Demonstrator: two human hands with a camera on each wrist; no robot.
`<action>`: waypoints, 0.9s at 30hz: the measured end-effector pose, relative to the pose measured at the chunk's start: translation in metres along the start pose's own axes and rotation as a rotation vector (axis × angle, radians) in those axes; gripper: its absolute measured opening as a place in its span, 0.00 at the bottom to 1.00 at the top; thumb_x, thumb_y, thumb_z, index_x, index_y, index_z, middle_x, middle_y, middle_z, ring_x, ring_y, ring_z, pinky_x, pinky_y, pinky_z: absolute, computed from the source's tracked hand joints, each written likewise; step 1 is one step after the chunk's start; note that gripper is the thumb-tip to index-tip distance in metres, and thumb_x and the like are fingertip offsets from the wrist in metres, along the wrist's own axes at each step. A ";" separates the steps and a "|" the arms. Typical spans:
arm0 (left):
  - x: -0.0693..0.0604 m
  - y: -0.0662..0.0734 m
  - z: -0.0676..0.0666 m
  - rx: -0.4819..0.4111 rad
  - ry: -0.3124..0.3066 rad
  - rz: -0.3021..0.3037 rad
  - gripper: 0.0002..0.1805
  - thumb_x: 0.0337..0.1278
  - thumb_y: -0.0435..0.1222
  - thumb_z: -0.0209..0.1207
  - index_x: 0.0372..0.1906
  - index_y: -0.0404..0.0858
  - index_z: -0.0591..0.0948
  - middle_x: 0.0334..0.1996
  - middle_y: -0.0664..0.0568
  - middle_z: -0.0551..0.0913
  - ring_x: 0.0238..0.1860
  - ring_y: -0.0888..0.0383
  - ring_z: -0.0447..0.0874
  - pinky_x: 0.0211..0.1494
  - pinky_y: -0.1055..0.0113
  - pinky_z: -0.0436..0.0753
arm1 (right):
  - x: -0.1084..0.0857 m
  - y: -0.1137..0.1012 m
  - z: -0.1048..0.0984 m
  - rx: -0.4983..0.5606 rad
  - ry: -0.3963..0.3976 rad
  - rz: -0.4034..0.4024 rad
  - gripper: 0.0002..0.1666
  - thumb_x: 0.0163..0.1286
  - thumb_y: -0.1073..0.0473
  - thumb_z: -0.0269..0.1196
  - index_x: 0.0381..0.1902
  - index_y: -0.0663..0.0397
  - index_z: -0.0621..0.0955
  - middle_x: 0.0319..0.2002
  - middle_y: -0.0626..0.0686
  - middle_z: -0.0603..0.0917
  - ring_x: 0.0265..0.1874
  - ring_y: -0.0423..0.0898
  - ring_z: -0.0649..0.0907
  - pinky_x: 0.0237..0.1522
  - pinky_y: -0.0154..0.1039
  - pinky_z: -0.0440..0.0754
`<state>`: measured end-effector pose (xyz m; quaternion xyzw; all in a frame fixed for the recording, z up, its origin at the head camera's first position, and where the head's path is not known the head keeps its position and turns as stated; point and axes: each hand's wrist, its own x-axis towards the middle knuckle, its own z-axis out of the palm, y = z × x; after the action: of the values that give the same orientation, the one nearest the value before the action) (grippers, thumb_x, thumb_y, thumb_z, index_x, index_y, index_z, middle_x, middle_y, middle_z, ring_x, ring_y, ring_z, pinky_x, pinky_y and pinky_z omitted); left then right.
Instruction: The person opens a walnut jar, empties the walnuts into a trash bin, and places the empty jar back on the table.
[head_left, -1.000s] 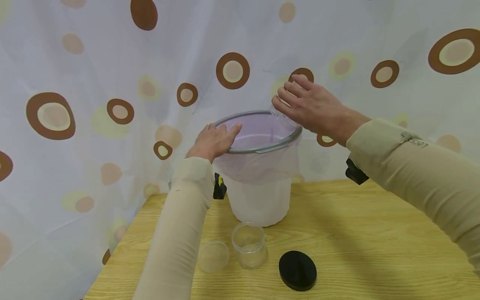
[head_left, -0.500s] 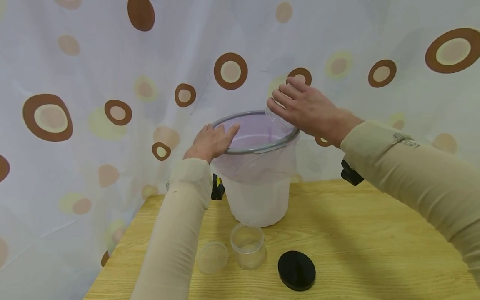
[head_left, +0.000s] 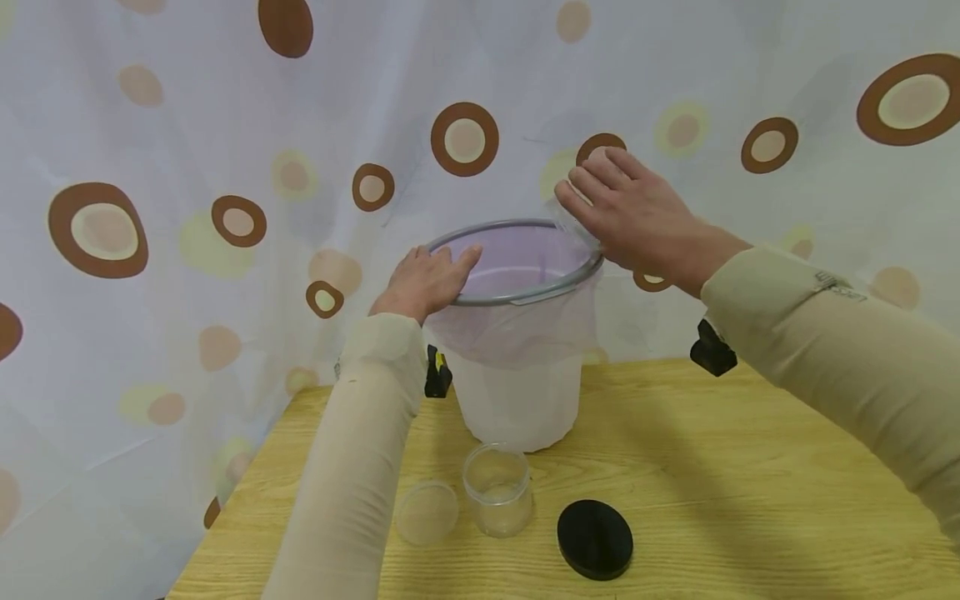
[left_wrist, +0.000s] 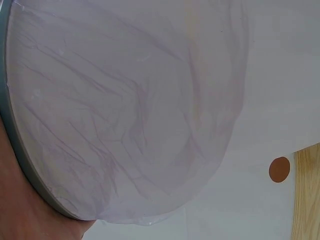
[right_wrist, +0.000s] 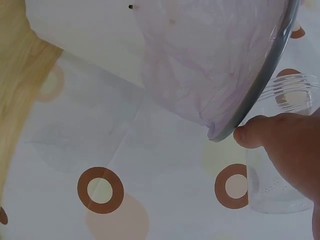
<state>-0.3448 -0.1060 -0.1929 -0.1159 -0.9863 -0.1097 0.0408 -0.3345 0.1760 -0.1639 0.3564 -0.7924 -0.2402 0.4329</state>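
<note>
My right hand (head_left: 637,204) grips a clear plastic jar (right_wrist: 270,187) at the right of a white trash can (head_left: 517,404). The jar is tipped over, its threaded mouth turned towards the can's opening, and small specks or drops show on its wall. In the right wrist view the thumb lies against the jar, its tip at the grey rim (right_wrist: 265,75). My left hand (head_left: 422,285) rests on the rim's left side with the thumb stretched over the opening; its fingertips are hidden. A thin pinkish bag (left_wrist: 135,100) lines the can and hangs over its outside.
On the wooden table (head_left: 720,467), in front of the can, stand a second clear jar (head_left: 498,496), a clear round lid or disc (head_left: 427,514) at its left and a black lid (head_left: 595,540) at its right. A spotted curtain (head_left: 300,100) hangs behind.
My right hand with the jar shifts slightly left, then back right and a little up, at the rim. The left hand and the things on the table stay put.
</note>
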 end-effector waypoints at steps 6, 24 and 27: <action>0.000 0.002 0.000 0.007 0.001 0.006 0.44 0.73 0.64 0.23 0.78 0.36 0.56 0.78 0.40 0.54 0.80 0.42 0.45 0.81 0.54 0.47 | -0.011 0.001 -0.007 0.246 -0.132 0.244 0.55 0.42 0.57 0.81 0.63 0.66 0.63 0.59 0.65 0.68 0.60 0.63 0.66 0.67 0.56 0.60; 0.000 -0.002 0.000 -0.009 -0.002 -0.002 0.44 0.73 0.63 0.23 0.78 0.37 0.55 0.78 0.41 0.54 0.80 0.42 0.43 0.82 0.54 0.46 | -0.035 -0.006 -0.003 0.900 -0.128 0.705 0.51 0.54 0.53 0.75 0.68 0.65 0.63 0.63 0.65 0.69 0.59 0.62 0.70 0.58 0.59 0.69; 0.001 -0.001 0.000 -0.004 -0.002 0.001 0.44 0.73 0.63 0.23 0.78 0.36 0.55 0.78 0.42 0.54 0.80 0.42 0.44 0.82 0.54 0.46 | -0.043 -0.009 -0.001 0.979 -0.097 0.758 0.50 0.54 0.51 0.76 0.67 0.63 0.64 0.59 0.62 0.71 0.55 0.58 0.72 0.53 0.54 0.72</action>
<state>-0.3458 -0.1069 -0.1931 -0.1167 -0.9861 -0.1116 0.0394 -0.3148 0.2038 -0.1917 0.1962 -0.9008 0.3054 0.2381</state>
